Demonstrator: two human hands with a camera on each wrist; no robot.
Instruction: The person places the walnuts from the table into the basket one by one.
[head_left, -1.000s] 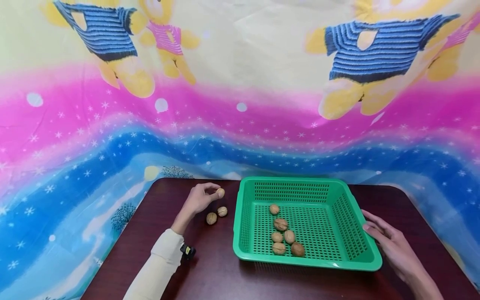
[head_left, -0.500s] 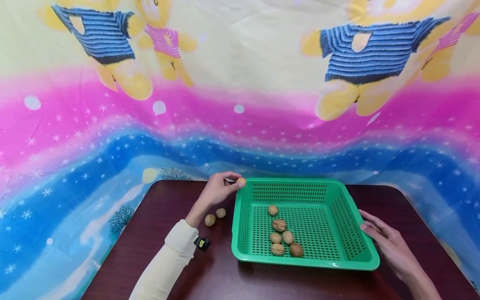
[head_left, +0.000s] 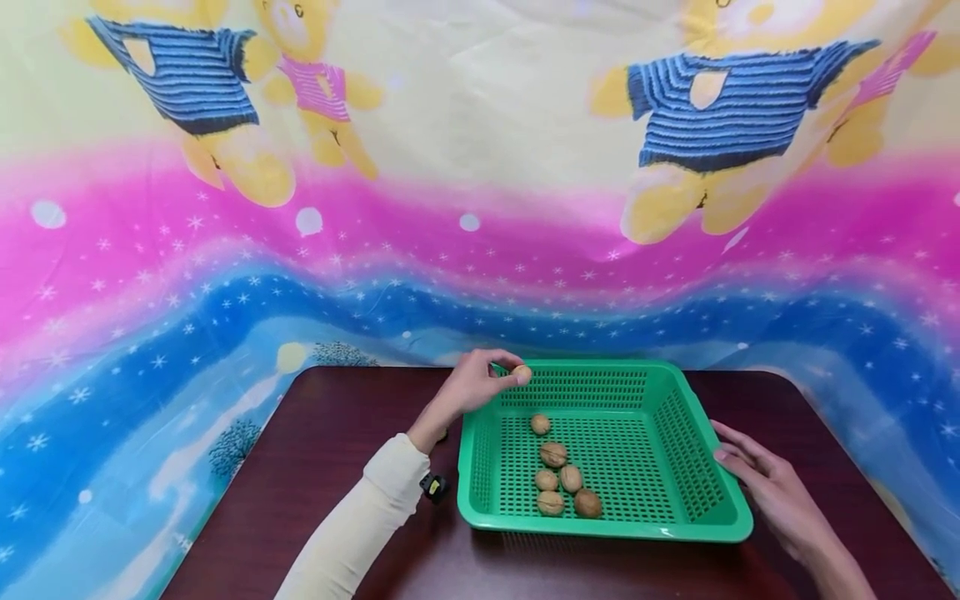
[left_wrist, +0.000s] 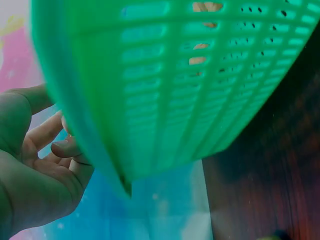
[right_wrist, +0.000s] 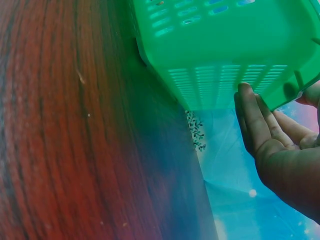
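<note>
In the head view my left hand [head_left: 480,383] pinches a walnut [head_left: 522,374] between thumb and fingertips, above the far left corner of a green plastic basket [head_left: 607,533]. Several walnuts [head_left: 553,454] lie on the basket floor toward its left side. At the basket's right side, my right hand [head_left: 776,492] holds the rim, thumb on top and fingers along the outer wall. From the right wrist, those fingers [right_wrist: 255,117] look nearly straight against the slotted wall. In the left wrist view the basket wall partly covers the left hand [left_wrist: 50,160], hiding most of the held walnut.
The basket stands on a dark reddish-brown table [head_left: 330,442]. A loose walnut [head_left: 442,435] barely shows behind the left wrist. A small black device [head_left: 432,487] is worn at that wrist. A printed curtain [head_left: 450,275] with bears and snowflakes hangs just past the table's far edge.
My left hand has carried the walnut rightward from the table over the basket's far left corner. The left forearm now covers most of the loose walnuts on the table. The right hand stays at the rim.
</note>
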